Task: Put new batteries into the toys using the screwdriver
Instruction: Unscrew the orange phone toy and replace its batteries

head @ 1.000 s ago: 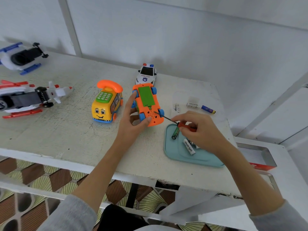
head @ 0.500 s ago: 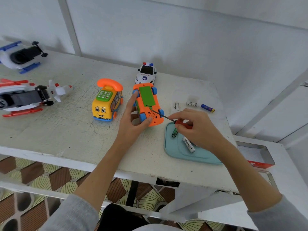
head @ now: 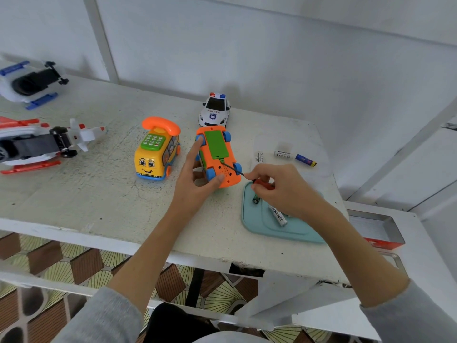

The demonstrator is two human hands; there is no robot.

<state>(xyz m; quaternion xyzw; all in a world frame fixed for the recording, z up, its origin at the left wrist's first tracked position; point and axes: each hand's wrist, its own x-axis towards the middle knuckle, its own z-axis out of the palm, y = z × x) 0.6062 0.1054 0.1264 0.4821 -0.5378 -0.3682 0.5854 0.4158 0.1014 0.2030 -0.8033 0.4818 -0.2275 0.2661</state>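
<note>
Upturned orange toy (head: 218, 157) on the white table (head: 74, 194), wheels up, green battery cover (head: 216, 144) facing the camera. Steadied by the left hand (head: 197, 181): index finger stretched along the far left side by a blue wheel, thumb pressed on the near edge, toy clasped between them. Screwdriver (head: 257, 180) pinched in the right hand (head: 284, 191) by its red handle, between thumb and curled fingers. Dark shaft slanted up and left, tip set at the small green tab at the near end of the battery cover. Could not tell whether the tip was seated in a screw.

Teal tray (head: 267, 226) just right of the toy, partly under the right hand. On it, a white battery (head: 279, 215) lying lengthwise and a dark-ended battery (head: 256, 200) seen end-on. Beyond the tray, near the table's right edge: a white battery (head: 284, 154) end to end with a blue battery (head: 306, 160), and one more white battery (head: 260, 157) just left of them.

Yellow bus phone toy (head: 155, 152) left of the orange toy, standing on its wheels, orange handset on top. Police car (head: 214, 110) behind the orange toy, close to it. Red-and-white helicopter toy (head: 37, 144) and blue-and-white helicopter toy (head: 27, 82) at far left, well apart from the work. Open metal tin (head: 376, 226) on the lower surface to the right.
</note>
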